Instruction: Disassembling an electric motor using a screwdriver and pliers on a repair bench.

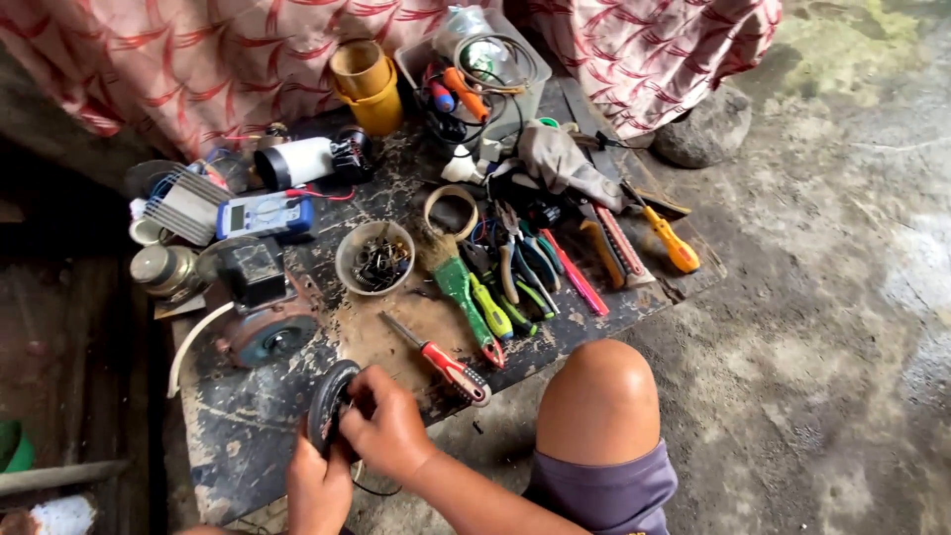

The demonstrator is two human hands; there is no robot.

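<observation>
Black round motor part (329, 406) sits at the counter's (238, 436) near edge, gripped by the left hand (317, 490) from below while the right hand (388, 428) pinches at its face, apparently. One red-handled screwdriver (441, 362) lies just beside; one bowl (374, 258) holds screws.

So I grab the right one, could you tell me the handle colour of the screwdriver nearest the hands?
Red and grey handle on that screwdriver, seen in the head view.

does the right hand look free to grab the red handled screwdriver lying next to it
Probably not at once: the right hand is busy on the round black part with the left hand. The screwdriver lies close, nothing covering it.
</observation>
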